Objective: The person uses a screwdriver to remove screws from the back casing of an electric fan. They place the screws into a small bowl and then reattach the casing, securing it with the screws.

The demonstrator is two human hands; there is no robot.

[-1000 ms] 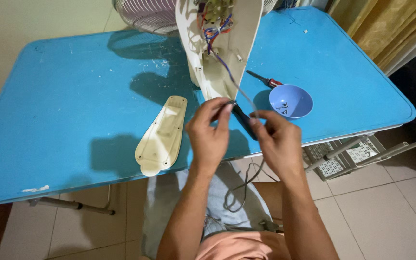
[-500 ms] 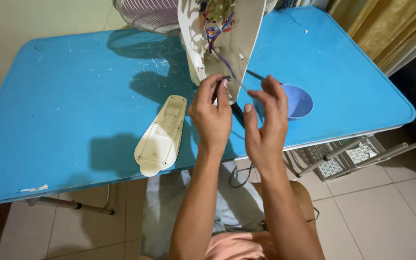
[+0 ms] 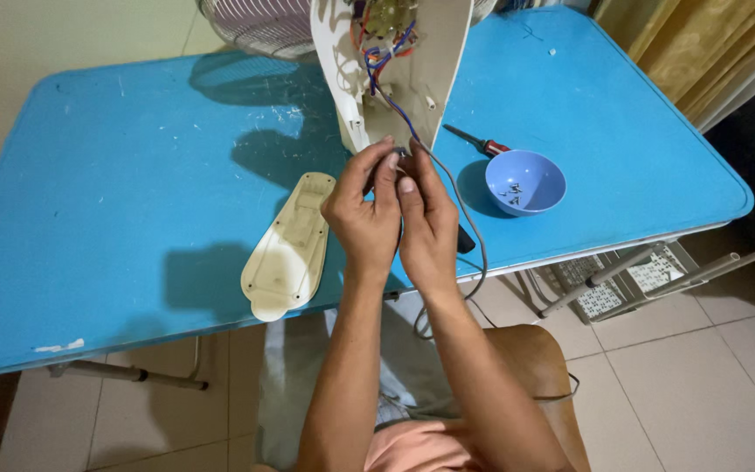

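An opened cream fan housing [image 3: 430, 61] stands tilted on the blue table [image 3: 133, 192], with coloured wires and a circuit board showing inside. My left hand [image 3: 362, 214] and my right hand [image 3: 425, 223] are pressed together just below its lower edge, with fingertips pinching the grey cable [image 3: 469, 236] where it enters the housing. The cable loops down over the table's front edge. What lies between my fingers is hidden.
A cream cover plate [image 3: 290, 245] lies left of my hands. A blue bowl [image 3: 526, 182] with several small screws and a red-handled screwdriver [image 3: 478, 140] sit to the right. A fan grille [image 3: 259, 26] is at the back. A brown stool [image 3: 526, 367] and a white rack [image 3: 622, 280] stand below.
Both hands have risen from near the table's front edge to the housing's lower end and closed together on the cable.
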